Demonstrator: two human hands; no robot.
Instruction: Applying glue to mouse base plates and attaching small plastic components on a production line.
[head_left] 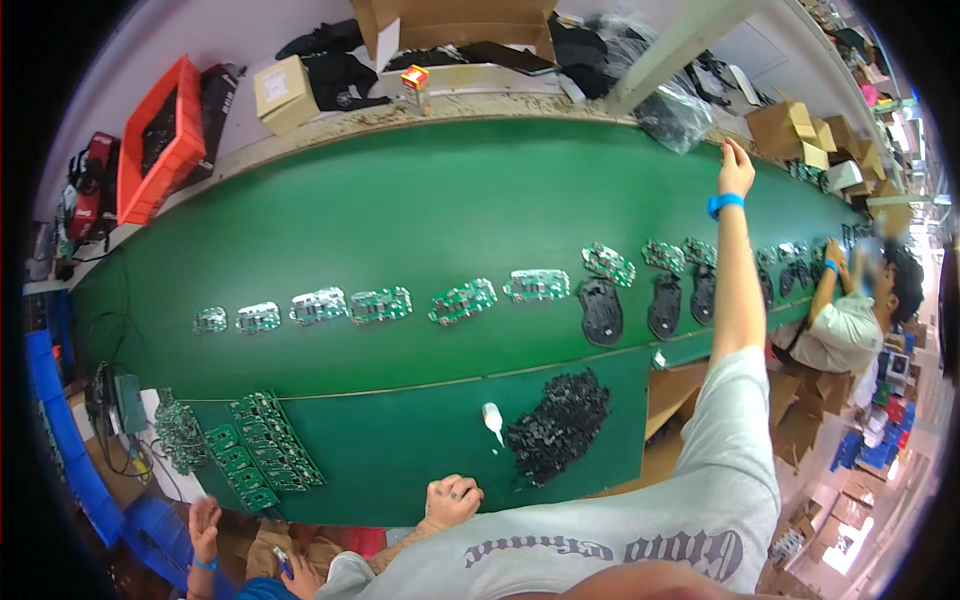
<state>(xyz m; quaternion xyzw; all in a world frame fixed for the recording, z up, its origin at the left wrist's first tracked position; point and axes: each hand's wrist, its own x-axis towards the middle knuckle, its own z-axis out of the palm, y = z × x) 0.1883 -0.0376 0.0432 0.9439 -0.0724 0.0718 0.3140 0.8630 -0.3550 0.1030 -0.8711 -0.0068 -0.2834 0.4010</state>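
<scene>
My right arm stretches far across the green bench, and my right hand (737, 170), above a blue wristband, is at the back edge beside a clear plastic bag (672, 122). Its fingers are drawn together; whatever they pinch, if anything, is too small to make out. Curled closed, my left hand (453, 500) rests at the near table edge with nothing visible in it. Ahead of it lie a small white scoop-like piece (493, 420) and a heap of small black parts (562, 425). Green circuit boards (538, 285) form a row across the bench, with black mouse-shaped shells (601, 312) below those at the right.
Circuit-board panels (262, 450) lie at the near left beside another person's hands (204, 528). A co-worker (845, 325) works at the far right. A red crate (160, 140), cardboard box (284, 94) and open cartons (790, 130) line the back. A post (680, 55) stands behind the bench.
</scene>
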